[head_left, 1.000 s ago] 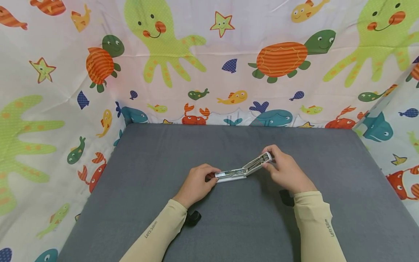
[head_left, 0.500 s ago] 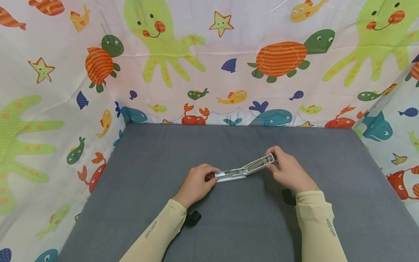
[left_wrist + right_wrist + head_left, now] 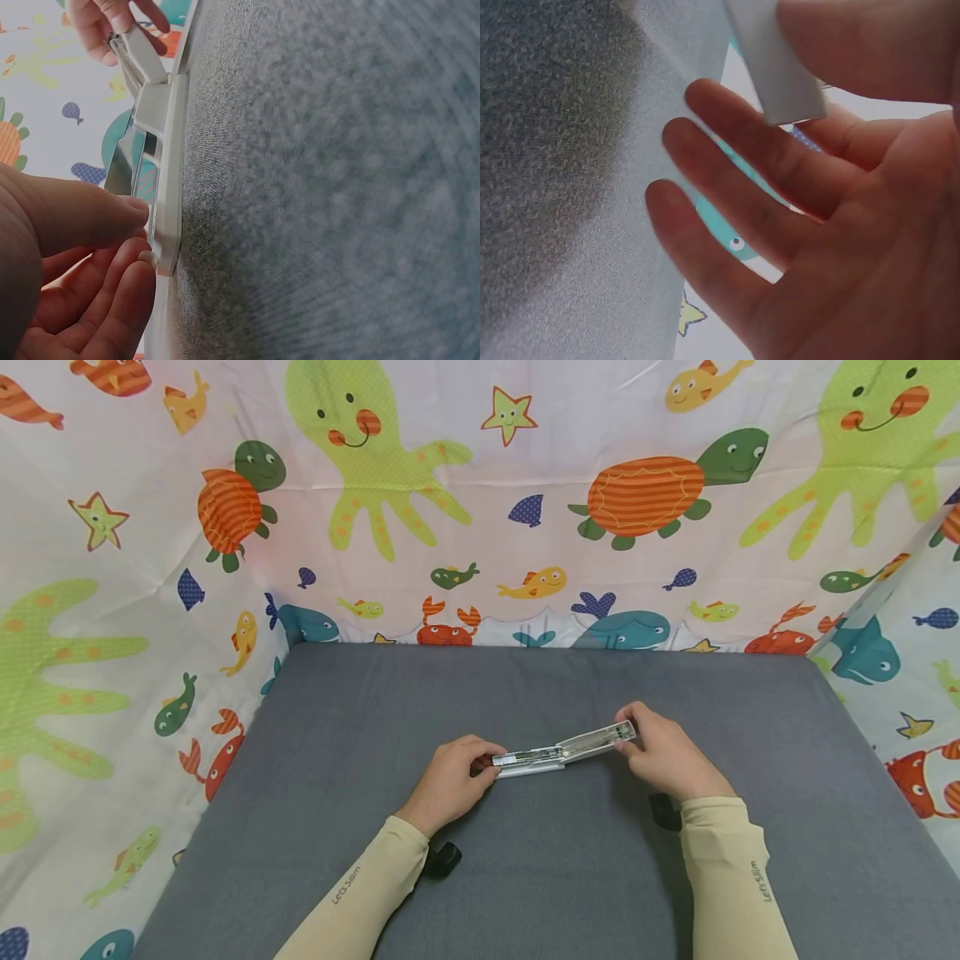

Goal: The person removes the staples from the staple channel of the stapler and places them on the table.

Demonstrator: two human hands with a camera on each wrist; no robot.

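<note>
A white stapler [image 3: 528,769] lies unfolded in the middle of the grey surface, its metal inside showing. The hinged top part [image 3: 597,742] slants up to the right from the flat part. My left hand [image 3: 453,781] pinches the left end; in the left wrist view the thumb [image 3: 112,217] and fingertips meet at that end, close to the cloth. At the raised end, my right hand [image 3: 667,758] pinches the top part between thumb and index finger. The right wrist view shows its other fingers [image 3: 727,202] spread out beside the stapler's white end [image 3: 780,75].
Grey cloth [image 3: 360,710] covers the work surface. A white curtain [image 3: 480,527] printed with sea animals stands behind it and along both sides. Black wrist straps [image 3: 444,860] show beneath the forearms, which wear beige sleeves [image 3: 375,877].
My right hand has moved right and slightly down, swinging the stapler's top part flatter and wider. The left hand and the flat part have stayed in place.
</note>
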